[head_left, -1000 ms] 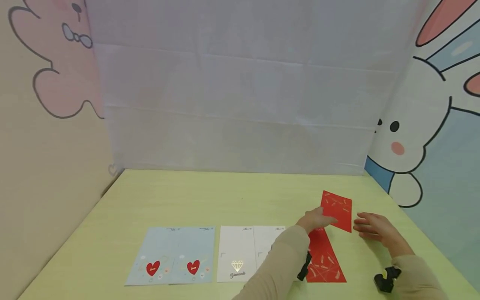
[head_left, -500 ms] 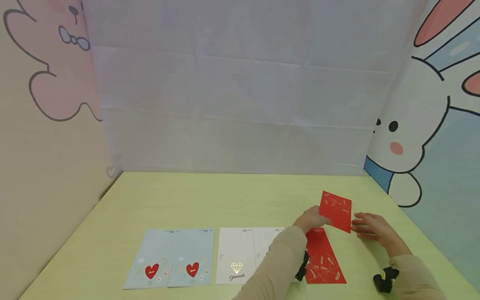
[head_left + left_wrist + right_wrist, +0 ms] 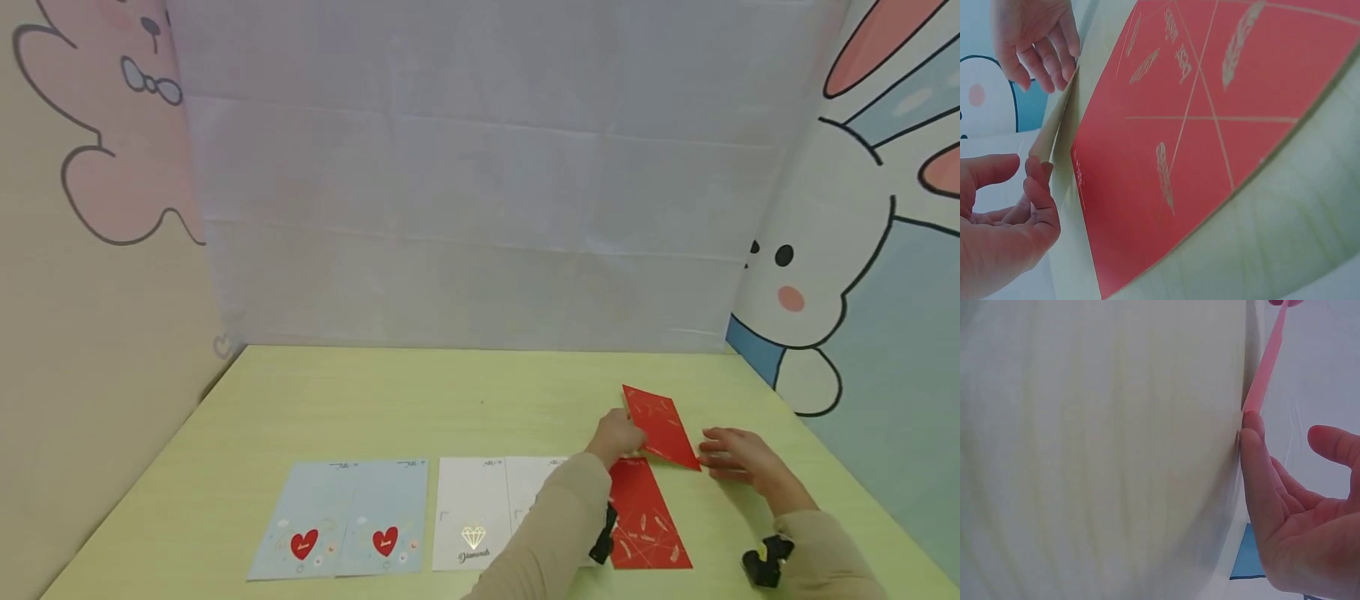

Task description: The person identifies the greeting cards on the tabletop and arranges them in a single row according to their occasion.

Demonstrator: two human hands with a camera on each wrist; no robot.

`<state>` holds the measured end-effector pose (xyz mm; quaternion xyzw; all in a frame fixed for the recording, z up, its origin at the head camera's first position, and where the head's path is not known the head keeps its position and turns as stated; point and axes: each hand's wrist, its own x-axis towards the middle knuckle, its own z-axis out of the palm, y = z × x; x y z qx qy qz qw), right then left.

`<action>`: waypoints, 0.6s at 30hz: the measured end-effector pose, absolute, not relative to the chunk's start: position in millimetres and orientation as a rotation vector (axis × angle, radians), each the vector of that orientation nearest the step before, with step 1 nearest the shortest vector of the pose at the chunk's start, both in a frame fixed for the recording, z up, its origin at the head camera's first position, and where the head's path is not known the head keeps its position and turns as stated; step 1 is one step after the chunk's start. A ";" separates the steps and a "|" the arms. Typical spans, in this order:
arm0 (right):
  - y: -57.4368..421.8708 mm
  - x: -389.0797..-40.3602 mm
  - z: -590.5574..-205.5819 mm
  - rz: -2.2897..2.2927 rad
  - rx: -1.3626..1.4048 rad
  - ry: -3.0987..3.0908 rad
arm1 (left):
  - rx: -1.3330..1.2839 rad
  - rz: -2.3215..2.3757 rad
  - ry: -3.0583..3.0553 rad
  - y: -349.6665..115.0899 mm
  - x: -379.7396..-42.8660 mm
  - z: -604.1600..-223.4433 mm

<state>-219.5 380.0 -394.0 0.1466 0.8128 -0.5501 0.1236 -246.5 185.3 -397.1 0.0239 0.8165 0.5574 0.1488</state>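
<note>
My left hand point(image 3: 618, 435) holds the left edge of a red greeting card point(image 3: 660, 423) with pale feather marks. The card is tilted, its left side raised from the table. In the left wrist view, the curled fingers of the left hand point(image 3: 1016, 212) meet the card's edge, seen nearly edge-on. My right hand point(image 3: 750, 460) lies to the right, fingers extended, fingertips at the card's lower right corner; the right wrist view shows that hand point(image 3: 1310, 512) touching the pink-looking card point(image 3: 1266, 369). A second red card point(image 3: 647, 525) lies flat nearer me, partly hidden by the left arm.
Two pale blue cards with red hearts point(image 3: 304, 544) lie at the left of the yellow-green table point(image 3: 375, 392). Beside them are two white cards point(image 3: 472, 504), one marked Diamonds, the other partly under the left sleeve point(image 3: 547, 533). A white sheet point(image 3: 480, 183) hangs behind the table.
The held red card has tilted and its top has shifted left. My left hand has moved slightly left with its edge. The right hand has followed slightly left.
</note>
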 end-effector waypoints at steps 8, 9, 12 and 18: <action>379.0 -218.3 -393.4 -1.575 0.398 2.391 | 0.090 1.686 2.369 195.3 -238.6 -392.8; 378.7 -218.3 -393.2 -1.561 0.396 2.401 | 0.093 1.701 2.356 196.5 -237.6 -392.3; 377.3 -217.8 -392.2 -1.519 0.381 2.430 | 0.108 1.747 2.312 199.1 -234.4 -390.6; 375.4 -216.2 -393.4 -1.474 0.318 2.480 | 0.089 1.769 2.241 201.3 -230.1 -388.9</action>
